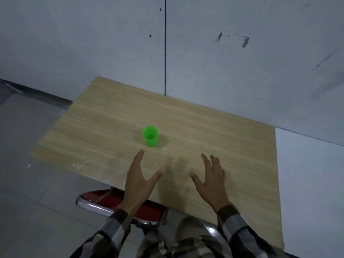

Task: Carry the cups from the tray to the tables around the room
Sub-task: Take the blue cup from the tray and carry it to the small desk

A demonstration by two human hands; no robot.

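A small green plastic cup [150,136] stands upright near the middle of a light wooden table [214,127]. My left hand [139,180] hovers over the table's near edge, just below and slightly left of the cup, fingers spread and empty. My right hand [212,180] is held beside it to the right, also open with nothing in it. Neither hand touches the cup. No tray is in view.
The table stands against a grey wall [204,53] at its far side. A red stool with a chrome rim [104,202] sits under the near edge, by my legs. Grey tiled floor [28,164] lies to the left.
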